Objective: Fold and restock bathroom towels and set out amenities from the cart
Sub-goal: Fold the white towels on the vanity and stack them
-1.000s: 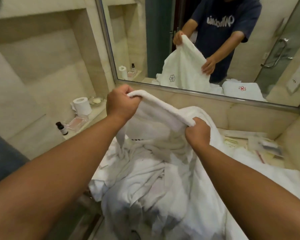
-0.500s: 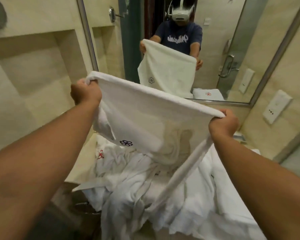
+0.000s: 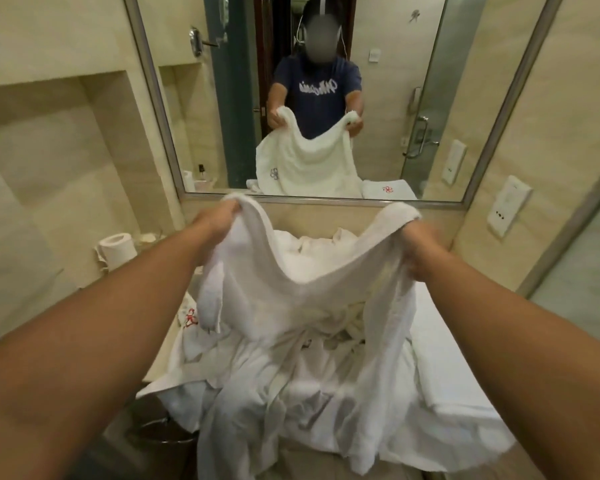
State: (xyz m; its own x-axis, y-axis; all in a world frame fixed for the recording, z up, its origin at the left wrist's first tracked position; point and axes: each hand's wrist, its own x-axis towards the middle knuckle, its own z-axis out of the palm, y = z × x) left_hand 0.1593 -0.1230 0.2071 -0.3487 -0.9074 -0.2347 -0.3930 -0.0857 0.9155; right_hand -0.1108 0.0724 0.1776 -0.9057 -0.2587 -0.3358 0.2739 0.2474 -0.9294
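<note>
Both hands, left [image 3: 219, 220] and right [image 3: 418, 244], grip a slack towel [image 3: 302, 271] above the pile [image 3: 291, 393]; folding step, next pull it taut.

- A towel [image 3: 302, 271] is held above a heap of linen [image 3: 291, 386] on the counter [image 3: 440, 341].
- A toilet roll [image 3: 116, 249] is set left; a mirror [image 3: 326, 98] is mounted behind.

Once-taut towel [image 3: 309, 306] now slack in middle.

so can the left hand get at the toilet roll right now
Probably not yet: the left hand grips a corner of the towel. The toilet roll sits to its left with nothing between, so once freed it likely could.
</note>
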